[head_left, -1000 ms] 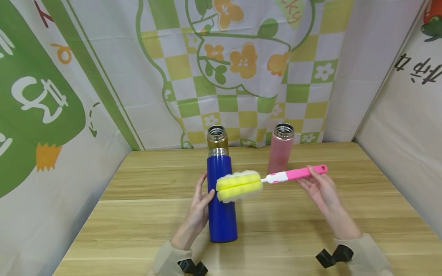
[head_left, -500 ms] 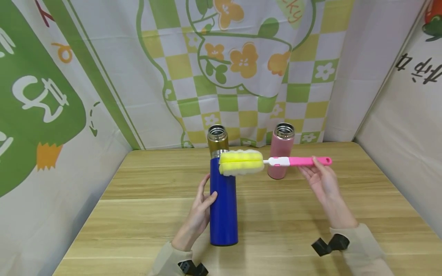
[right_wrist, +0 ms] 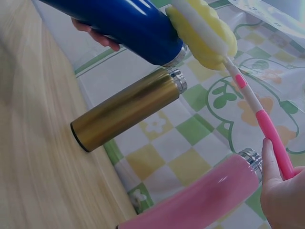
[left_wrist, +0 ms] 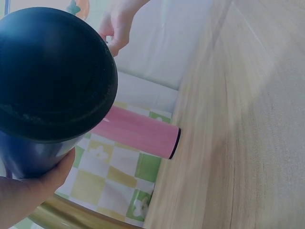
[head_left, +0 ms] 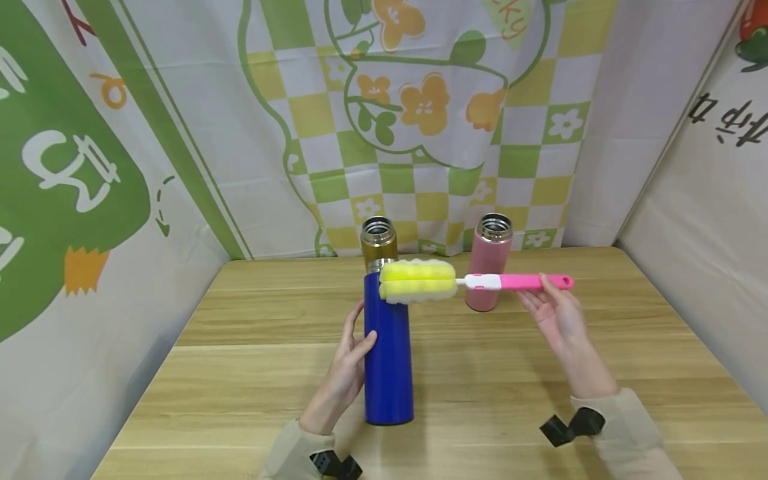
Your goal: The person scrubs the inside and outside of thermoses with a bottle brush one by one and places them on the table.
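My left hand (head_left: pixel 346 360) grips the tall blue thermos bottle (head_left: pixel 389 367) by its left side, thumb across the front. In the left wrist view the bottle's dark base (left_wrist: pixel 55 76) faces the camera, lifted off the table. My right hand (head_left: pixel 561 320) pinches the pink handle of a bottle brush (head_left: pixel 528 282), which lies level in the air. Its yellow and white sponge head (head_left: pixel 418 281) overlaps the blue bottle's upper end in the head view. The right wrist view has the sponge (right_wrist: pixel 207 36) right beside the bottle's steel neck (right_wrist: pixel 177 56).
A gold bottle (right_wrist: pixel 128 109) stands uncapped at the back, partly hidden behind the blue one in the head view. To its right stands a pink bottle (head_left: pixel 489 260), also uncapped. Patterned cloth (head_left: pixel 420 193) hangs behind the wooden table (head_left: pixel 252 380).
The brush has risen from the blue bottle's middle to its upper end and levelled out, mostly in the first half second. The blue bottle has shifted slightly right; since then both are nearly still.
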A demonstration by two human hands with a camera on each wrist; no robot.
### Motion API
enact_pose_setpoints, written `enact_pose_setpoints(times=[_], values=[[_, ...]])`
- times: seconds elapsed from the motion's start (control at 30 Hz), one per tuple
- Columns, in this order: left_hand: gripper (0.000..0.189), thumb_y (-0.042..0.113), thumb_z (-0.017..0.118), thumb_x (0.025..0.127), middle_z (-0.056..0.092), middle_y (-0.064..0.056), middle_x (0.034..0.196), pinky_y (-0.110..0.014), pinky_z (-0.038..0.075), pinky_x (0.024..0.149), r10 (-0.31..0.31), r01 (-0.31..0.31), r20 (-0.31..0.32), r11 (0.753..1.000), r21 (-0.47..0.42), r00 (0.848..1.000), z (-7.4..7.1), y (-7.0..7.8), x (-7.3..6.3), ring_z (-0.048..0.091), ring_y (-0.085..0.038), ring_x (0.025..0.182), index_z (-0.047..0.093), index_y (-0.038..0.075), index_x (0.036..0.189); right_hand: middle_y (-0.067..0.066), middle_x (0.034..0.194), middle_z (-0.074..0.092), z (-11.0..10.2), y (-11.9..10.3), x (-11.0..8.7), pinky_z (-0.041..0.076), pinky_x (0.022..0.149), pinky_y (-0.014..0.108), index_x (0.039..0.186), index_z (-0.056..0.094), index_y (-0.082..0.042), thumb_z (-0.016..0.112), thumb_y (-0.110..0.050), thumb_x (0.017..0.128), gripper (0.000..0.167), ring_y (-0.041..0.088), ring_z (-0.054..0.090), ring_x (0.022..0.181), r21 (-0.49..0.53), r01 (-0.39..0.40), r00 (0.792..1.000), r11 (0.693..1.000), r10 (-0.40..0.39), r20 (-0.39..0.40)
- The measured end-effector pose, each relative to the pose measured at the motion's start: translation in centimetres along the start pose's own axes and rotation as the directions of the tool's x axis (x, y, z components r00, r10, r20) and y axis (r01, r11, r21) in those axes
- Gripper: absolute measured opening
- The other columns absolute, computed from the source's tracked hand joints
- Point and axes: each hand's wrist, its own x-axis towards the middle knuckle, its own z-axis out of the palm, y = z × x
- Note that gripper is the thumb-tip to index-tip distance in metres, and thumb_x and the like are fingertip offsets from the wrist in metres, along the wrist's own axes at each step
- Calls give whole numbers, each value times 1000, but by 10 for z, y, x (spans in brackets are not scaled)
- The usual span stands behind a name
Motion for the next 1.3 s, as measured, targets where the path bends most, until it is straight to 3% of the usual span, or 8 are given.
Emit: enact_pose_setpoints(times=[0.2, 0.4, 0.53, 0.93, 1.3], values=[[54, 13, 38, 94, 41, -22, 124, -40, 42, 85, 1, -1, -34, 1000, 0, 999, -1, 1, 1, 53, -23, 103, 12, 28, 138, 23, 89, 62, -9, 4, -5, 47, 82, 35, 90, 52, 5, 41, -2, 92, 13, 30, 61, 89, -53, -41, 999, 998, 42, 17], [55, 13, 38, 95, 54, -9, 107, -39, 43, 84, 13, -13, -48, 1000, -8, 999, -2, 2, 2, 56, -20, 96, 8, 25, 139, 23, 88, 61, -18, 5, -11, 47, 82, 35, 90, 52, 5, 35, -1, 93, 18, 31, 61, 88, -91, -75, 994, 993, 81, 67], [57, 13, 38, 95, 55, -5, 103, -37, 44, 82, 21, -21, -52, 1000, -6, 998, -2, 4, 3, 58, -17, 92, 6, 24, 140, 22, 88, 62, -21, 4, -15, 47, 82, 35, 90, 52, 4, 34, -2, 94, 20, 30, 62, 88, -130, -89, 991, 988, 101, 89], [59, 9, 39, 94, 46, -15, 116, -34, 46, 81, 59, -61, -85, 998, -25, 995, -4, 3, 7, 57, -19, 95, 6, 24, 140, 18, 93, 63, -26, 3, -26, 46, 82, 34, 96, 55, 1, 32, -1, 94, 23, 26, 62, 88, -277, -102, 968, 956, 160, 194], [61, 10, 40, 94, 46, -16, 116, -38, 45, 82, 59, -62, -85, 998, -28, 995, -6, 2, 7, 57, -20, 96, 4, 22, 141, 19, 98, 61, -29, 3, -27, 45, 83, 34, 101, 54, 1, 26, 0, 95, 29, 27, 61, 92, -329, -120, 935, 937, 218, 279]])
